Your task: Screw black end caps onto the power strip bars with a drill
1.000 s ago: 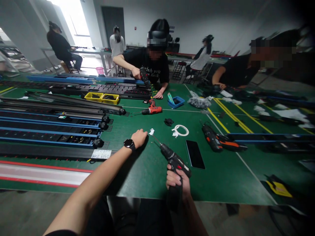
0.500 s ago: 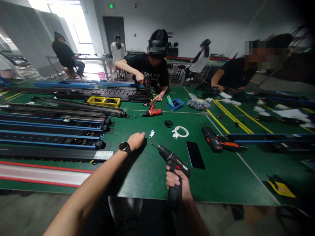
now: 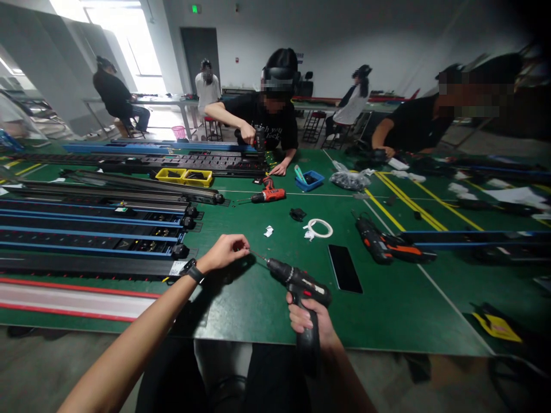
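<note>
My right hand (image 3: 307, 315) grips the handle of a black cordless drill (image 3: 299, 282), its long bit pointing up and to the left. At the tip of that bit, my left hand (image 3: 226, 251) has thumb and fingers pinched together. Whatever sits between those fingertips is too small to make out. A black watch is on my left wrist. Right of the drill lies a dark phone (image 3: 345, 268). Beyond the drill are a coil of white tubing (image 3: 321, 228), a small black part (image 3: 297, 214) and a scrap of white paper (image 3: 268, 231).
Long black and blue rails (image 3: 86, 229) fill the left side, with a red-edged white strip (image 3: 77, 299) in front. A red drill (image 3: 269, 195), yellow bins (image 3: 184, 176), a blue bin (image 3: 309, 180) and another black-orange drill (image 3: 374, 238) lie farther off. Co-workers sit opposite.
My left hand has turned and come to the drill bit's tip, fingers now pinched. The drill has tilted further left in my right hand.
</note>
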### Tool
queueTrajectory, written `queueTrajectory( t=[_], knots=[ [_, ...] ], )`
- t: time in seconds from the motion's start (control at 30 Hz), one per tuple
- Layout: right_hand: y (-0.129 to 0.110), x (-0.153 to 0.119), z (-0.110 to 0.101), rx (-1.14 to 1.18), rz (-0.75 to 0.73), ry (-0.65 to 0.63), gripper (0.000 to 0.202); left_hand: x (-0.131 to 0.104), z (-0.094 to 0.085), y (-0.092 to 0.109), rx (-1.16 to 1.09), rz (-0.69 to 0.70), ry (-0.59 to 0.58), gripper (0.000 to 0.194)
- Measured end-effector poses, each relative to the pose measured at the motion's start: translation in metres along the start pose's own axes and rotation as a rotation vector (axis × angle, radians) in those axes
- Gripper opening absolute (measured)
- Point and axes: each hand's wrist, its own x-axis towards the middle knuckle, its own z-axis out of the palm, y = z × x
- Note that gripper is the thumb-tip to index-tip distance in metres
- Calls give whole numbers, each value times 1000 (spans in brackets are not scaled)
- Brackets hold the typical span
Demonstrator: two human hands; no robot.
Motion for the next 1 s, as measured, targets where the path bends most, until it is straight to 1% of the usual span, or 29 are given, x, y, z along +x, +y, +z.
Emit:
queueTrajectory(
  t=[0.1, 0.17, 0.23, 0.33, 0.43, 0.53, 0.63, 0.77, 0.8, 0.9, 0.93, 1.0],
  knots=[
    [-1, 2, 0, -8, 24, -29, 20, -3, -5, 2, 32, -8, -21, 19],
    [-2, 4, -1, 6, 47, -53, 22, -4, -12, 6, 91, 6, -70, 17],
    [-3, 5, -2, 22, 76, -75, 23, -5, -21, 11, 197, 44, -137, 13],
    [-4, 6, -5, 7, 113, -97, 24, -6, -31, 20, 450, 108, -235, 12],
    [-4, 5, -6, -49, 137, -90, 25, -8, -34, 27, 653, 153, -307, 12],
    [-3, 4, -4, -96, 131, -67, 27, -10, -33, 31, 699, 168, -343, 13],
    [-3, 3, 0, -124, 119, -65, 28, -12, -31, 31, 695, 150, -341, 15],
    [-2, 4, 4, -138, 109, -61, 28, -20, -31, 31, 680, 129, -302, 22],
    [-2, 4, 5, -134, 110, -54, 28, -22, -32, 31, 659, 128, -296, 28],
    [-2, 5, 6, -114, 109, -33, 27, -33, -36, 28, 565, 117, -251, 63],
    [-2, 5, 6, -113, 101, -28, 27, -38, -38, 26, 540, 101, -224, 70],
    [-3, 5, 6, -123, 80, -19, 27, -50, -44, 18, 520, 46, -161, 72]
  ],
)
